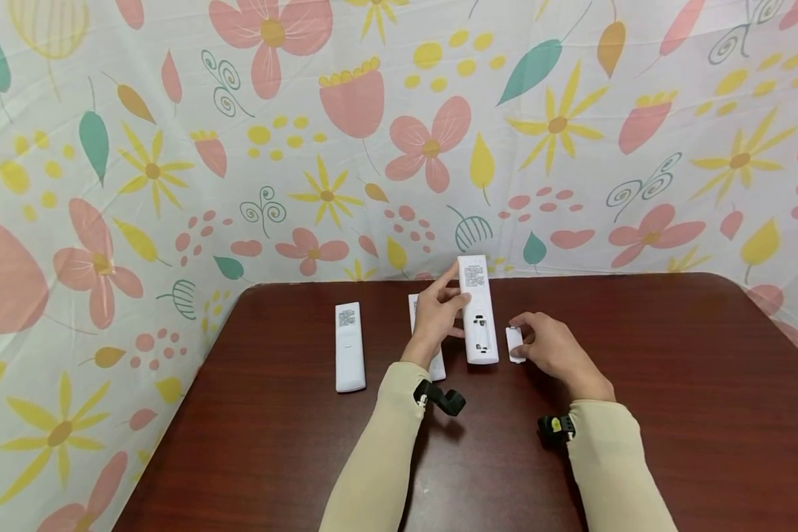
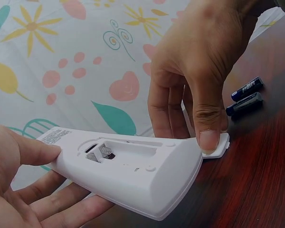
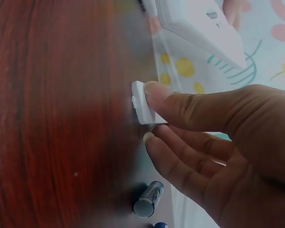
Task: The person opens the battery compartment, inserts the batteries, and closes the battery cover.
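My left hand (image 1: 434,314) holds a white remote control (image 1: 480,295) back side up, raised off the table, the thumb on its edge and the fingers underneath. Its battery compartment (image 2: 128,153) lies bare, with metal springs showing and no batteries inside. To the right of the remote, my right hand (image 1: 555,347) pinches a small white battery cover (image 1: 515,344) between thumb and fingers. In the left wrist view two dark batteries, one (image 2: 247,89) behind the other (image 2: 244,105), lie on the table past the right hand; the head view does not show them.
On the brown wooden table (image 1: 273,458) another white remote (image 1: 350,347) lies face down at the left. A further white remote (image 1: 437,367) is partly covered by my left hand. Behind the table hangs a flower-patterned cloth (image 1: 346,170).
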A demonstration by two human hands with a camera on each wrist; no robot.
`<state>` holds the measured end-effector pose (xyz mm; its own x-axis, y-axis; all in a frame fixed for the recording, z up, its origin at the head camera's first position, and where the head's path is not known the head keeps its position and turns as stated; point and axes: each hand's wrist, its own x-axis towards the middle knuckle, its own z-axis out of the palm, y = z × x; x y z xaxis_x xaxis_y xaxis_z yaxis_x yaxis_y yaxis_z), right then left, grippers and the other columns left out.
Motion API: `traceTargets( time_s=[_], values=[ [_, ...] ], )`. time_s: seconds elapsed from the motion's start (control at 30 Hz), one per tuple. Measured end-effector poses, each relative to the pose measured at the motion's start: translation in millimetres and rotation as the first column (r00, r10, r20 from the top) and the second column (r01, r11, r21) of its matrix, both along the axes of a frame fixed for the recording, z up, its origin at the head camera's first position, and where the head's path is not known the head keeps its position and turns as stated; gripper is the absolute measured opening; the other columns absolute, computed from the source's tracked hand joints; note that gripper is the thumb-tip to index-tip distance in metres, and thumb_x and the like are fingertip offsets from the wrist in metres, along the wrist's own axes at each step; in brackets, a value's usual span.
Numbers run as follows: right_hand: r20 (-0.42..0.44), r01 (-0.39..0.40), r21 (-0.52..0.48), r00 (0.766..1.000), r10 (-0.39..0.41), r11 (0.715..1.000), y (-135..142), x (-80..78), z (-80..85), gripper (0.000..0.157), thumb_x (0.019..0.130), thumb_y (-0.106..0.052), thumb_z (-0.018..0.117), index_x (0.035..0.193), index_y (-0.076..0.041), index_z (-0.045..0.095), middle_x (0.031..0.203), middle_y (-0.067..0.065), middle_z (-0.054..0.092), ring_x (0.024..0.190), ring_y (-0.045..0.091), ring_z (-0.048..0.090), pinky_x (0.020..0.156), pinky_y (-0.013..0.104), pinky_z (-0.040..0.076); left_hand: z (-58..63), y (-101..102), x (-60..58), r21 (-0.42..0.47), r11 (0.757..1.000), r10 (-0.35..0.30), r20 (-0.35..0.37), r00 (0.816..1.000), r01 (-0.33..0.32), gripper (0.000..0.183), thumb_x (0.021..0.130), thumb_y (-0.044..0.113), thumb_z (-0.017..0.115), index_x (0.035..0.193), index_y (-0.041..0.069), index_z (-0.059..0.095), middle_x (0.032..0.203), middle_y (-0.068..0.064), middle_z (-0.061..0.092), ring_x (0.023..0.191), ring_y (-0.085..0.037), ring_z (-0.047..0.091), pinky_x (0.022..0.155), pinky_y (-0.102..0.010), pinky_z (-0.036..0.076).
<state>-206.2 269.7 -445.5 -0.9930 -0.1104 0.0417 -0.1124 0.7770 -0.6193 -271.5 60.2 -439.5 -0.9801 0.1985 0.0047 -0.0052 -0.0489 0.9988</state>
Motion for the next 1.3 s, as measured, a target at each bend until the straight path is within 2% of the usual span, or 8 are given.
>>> traceTargets(
  time_s=[0.23,0.47,0.67,0.87,1.07,1.3],
  values=[
    [-0.011,0.003,0.045,1.0,-0.002,0.999,0,-2.1,-2.5,0.044,0.085,0.002,0.086,0.123,0.012,0.067,0.108,0.026,0.065,0.094,0.037,0.065,0.084,0.053,0.055,-0.1,-1,0.4,-0.001,1.0,0.001,0.004,1.0,-0.001,0.061,0.104,0.01,0.071,0.155,0.042,0.056,0.111,-0.001,0.069,0.084,-0.021,0.075,0.056,-0.04,0.063],
    [-0.031,-0.001,0.049,1.0,0.002,0.999,-1,-1.5,-0.8,0.041,0.087,-0.001,0.085,0.123,0.011,0.068,0.107,0.025,0.067,0.096,0.038,0.065,0.087,0.056,0.054,0.9,-1,1.0,-0.004,1.0,0.007,-0.004,1.0,-0.007,0.061,0.104,0.01,0.07,0.154,0.042,0.056,0.111,-0.001,0.069,0.083,-0.021,0.075,0.055,-0.04,0.063],
    [-0.036,0.017,0.035,0.999,-0.016,0.999,4,2.2,5.8,0.036,0.092,-0.006,0.081,0.122,0.01,0.069,0.106,0.023,0.07,0.097,0.038,0.067,0.08,0.052,0.057,0.1,0,0.8,-0.008,1.0,0.013,0.005,1.0,-0.013,0.061,0.104,0.011,0.071,0.154,0.042,0.057,0.11,0.0,0.069,0.083,-0.022,0.074,0.055,-0.041,0.063],
    [-0.052,0.049,0.067,0.998,-0.045,0.997,13,6.3,12.9,0.032,0.092,-0.007,0.081,0.115,0.011,0.069,0.099,0.022,0.07,0.094,0.04,0.066,0.082,0.057,0.055,-0.9,1,-0.3,-0.011,1.0,0.009,0.016,1.0,-0.009,0.061,0.104,0.011,0.072,0.153,0.044,0.057,0.112,-0.001,0.069,0.084,-0.023,0.074,0.055,-0.04,0.063],
    [0.017,0.09,0.082,0.996,-0.092,0.993,19,9.6,16.1,0.032,0.094,-0.009,0.078,0.115,0.012,0.066,0.102,0.025,0.069,0.092,0.04,0.066,0.08,0.055,0.056,-1.1,1,-0.9,-0.012,1.0,0.01,0.023,1.0,-0.009,0.06,0.104,0.012,0.072,0.152,0.046,0.058,0.112,0.0,0.069,0.085,-0.023,0.074,0.057,-0.043,0.063],
    [0.101,0.135,0.122,0.984,-0.148,0.983,24,14.1,23.8,0.025,0.096,-0.007,0.074,0.109,0.013,0.065,0.098,0.026,0.068,0.08,0.035,0.063,0.071,0.049,0.056,1.1,1,-0.7,-0.011,1.0,0.012,0.012,1.0,-0.012,0.06,0.104,0.013,0.072,0.155,0.041,0.056,0.111,0.001,0.068,0.083,-0.022,0.074,0.059,-0.047,0.064]
  ],
)
